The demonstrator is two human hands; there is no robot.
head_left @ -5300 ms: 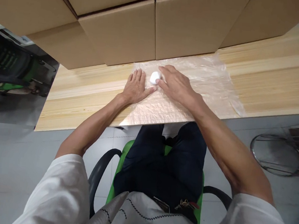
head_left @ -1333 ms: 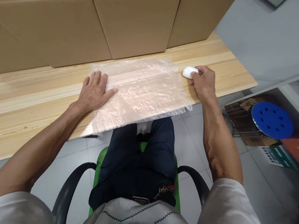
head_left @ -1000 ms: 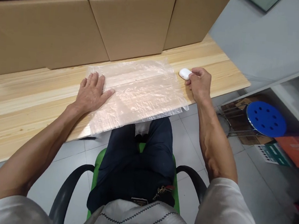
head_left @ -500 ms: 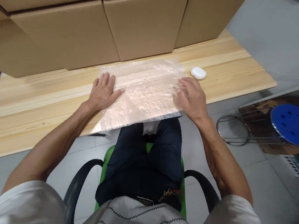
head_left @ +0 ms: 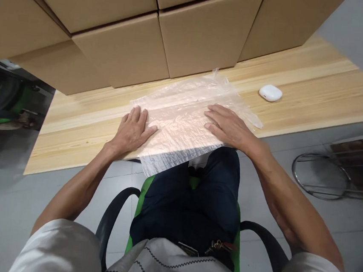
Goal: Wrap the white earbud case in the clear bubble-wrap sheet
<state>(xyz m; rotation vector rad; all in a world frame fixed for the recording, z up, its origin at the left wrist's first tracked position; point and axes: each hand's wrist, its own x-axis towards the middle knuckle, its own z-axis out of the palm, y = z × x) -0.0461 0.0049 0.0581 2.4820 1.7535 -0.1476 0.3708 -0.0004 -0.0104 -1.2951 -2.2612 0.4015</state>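
Observation:
A crinkled, clear plastic bag or sheet (head_left: 183,115) lies spread on the light wood table (head_left: 85,131), its near edge hanging over the front. Flat on its left side rests my left hand (head_left: 133,129), fingers stretched and thumb apart, holding nothing. My right hand (head_left: 229,125) lies on the right part of the plastic with fingers extended and slightly spread. A corner of the plastic pokes out past the right hand. Whether the plastic is a bag or a single sheet I cannot tell.
Stacked cardboard boxes (head_left: 207,36) stand along the back of the table. To the right sits a small white rounded case (head_left: 270,93). A stool with a metal ring (head_left: 321,176) lies on the floor at right. I sit on a green chair with black armrests (head_left: 112,219).
The view has swung left. Both hands and the plastic have slid nearer the front, and more plastic hangs over the edge. My right hand has come down flat onto the plastic.

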